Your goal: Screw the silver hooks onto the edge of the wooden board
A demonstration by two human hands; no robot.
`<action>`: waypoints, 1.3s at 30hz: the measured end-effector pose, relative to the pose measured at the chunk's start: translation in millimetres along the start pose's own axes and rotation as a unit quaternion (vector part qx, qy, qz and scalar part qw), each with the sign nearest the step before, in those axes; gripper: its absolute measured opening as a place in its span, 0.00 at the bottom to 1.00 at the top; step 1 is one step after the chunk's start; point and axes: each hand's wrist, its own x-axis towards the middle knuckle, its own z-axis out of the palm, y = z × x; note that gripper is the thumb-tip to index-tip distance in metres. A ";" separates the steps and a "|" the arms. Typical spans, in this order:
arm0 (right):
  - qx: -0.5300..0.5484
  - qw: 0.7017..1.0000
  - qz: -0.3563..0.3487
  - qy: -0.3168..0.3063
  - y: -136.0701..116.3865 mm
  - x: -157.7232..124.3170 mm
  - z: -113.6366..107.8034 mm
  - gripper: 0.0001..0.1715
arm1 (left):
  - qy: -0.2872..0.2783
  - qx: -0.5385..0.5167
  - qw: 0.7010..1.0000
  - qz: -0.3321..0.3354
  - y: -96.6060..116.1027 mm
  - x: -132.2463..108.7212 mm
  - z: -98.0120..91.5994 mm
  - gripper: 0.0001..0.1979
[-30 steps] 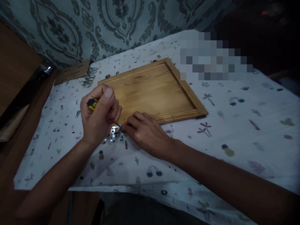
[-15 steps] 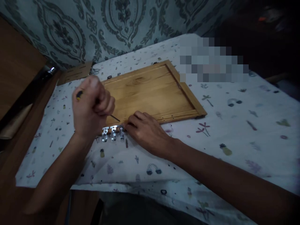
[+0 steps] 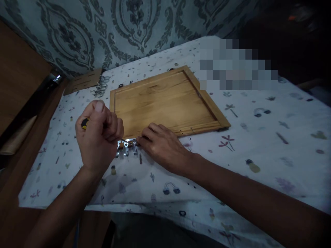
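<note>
The left hand [image 3: 98, 133] is clenched around a screwdriver [image 3: 84, 123], its shaft slanting down to the hooks [image 3: 126, 148]. The right hand [image 3: 161, 148] bears on the front edge of the board [image 3: 160, 100], fingertips at the hooks; whether they pinch anything cannot be told. The board lies flat mid-bench [image 3: 258, 144], nearer the back edge. Three hooks stand in place toward its front left corner; driving seems under way, but how firmly they are fixed is hidden. Dark marks [image 3: 191, 130], perhaps holes, toward its front right corner carry none. Metal pieces [image 3: 100, 88], apparently unused, lie beside cardboard [image 3: 84, 81] at the bench's back left corner.
</note>
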 end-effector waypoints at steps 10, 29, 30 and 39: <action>-0.004 1.000 -0.003 -0.011 0.1 1.0 -2.7 0.07 | 0.028 0.003 0.999 0.027 0.1 -3.7 3.6 0.18; 0.005 1.000 -0.003 -0.017 0.5 1.1 -3.8 0.08 | 0.023 -0.005 1.000 -0.007 3.8 -9.4 3.1 0.17; 0.003 1.000 -0.004 -0.014 0.5 0.9 -3.7 0.07 | 0.023 -0.005 1.000 -0.006 4.2 -9.6 3.2 0.17; 0.001 1.000 -0.002 -0.013 0.1 1.0 -3.5 0.09 | 0.016 -0.005 1.000 -0.010 2.8 -10.6 1.7 0.17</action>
